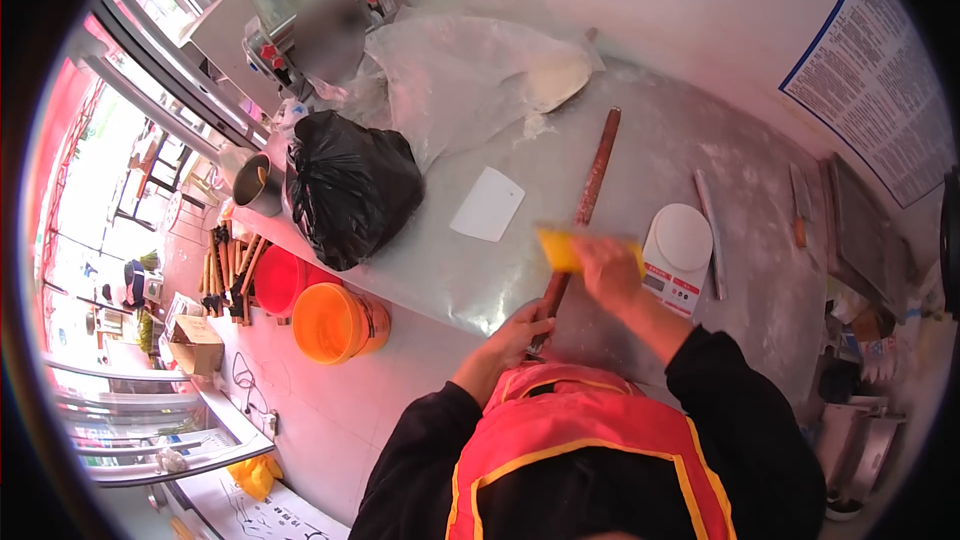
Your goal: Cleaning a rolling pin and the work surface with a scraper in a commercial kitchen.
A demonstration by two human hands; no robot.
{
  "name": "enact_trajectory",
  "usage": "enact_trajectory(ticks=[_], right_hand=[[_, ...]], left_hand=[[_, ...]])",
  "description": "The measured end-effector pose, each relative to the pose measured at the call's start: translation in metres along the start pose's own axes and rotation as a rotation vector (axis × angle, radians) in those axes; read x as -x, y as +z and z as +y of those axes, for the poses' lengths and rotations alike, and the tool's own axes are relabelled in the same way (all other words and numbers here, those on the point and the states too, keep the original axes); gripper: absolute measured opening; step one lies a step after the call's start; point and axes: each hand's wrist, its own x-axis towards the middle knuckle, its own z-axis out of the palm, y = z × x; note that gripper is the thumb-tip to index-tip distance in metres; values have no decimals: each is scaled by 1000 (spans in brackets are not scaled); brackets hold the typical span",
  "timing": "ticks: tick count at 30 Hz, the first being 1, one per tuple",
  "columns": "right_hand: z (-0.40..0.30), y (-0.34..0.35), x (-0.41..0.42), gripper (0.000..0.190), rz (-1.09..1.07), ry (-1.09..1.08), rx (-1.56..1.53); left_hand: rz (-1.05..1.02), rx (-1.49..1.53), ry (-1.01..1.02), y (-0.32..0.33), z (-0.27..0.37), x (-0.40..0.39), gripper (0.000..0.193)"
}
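Observation:
A long brown wooden rolling pin (598,165), dusted with white, slants away from my body across the metal worktop (465,277). My left hand (523,334) grips its near end at the table's front edge. In my right hand (609,274) is a flat yellow scraper (556,249), slightly blurred, lying across the pin's middle and hiding part of it. Just right of that hand stands a white digital kitchen scale (679,236). A white rectangular sheet (488,204) lies flat on the worktop left of the pin.
A black plastic bag (352,184) and a metal pot (257,184) occupy the left side. Behind is a clear bag with flour (555,79). A metal bar (711,232) and a knife (800,202) lie right. Orange (330,322) and red buckets (277,281) stand below left.

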Motion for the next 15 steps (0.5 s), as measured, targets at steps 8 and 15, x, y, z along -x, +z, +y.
enact_trajectory(ticks=[8,15], right_hand=[[-10,-5,13,29,-20,-56,-18],[-19,-7,27,26,69,-128,-96]], left_hand=[[77,-241,98,9,-7,-6,35],[120,-281,167,15,-11,-5,35]])
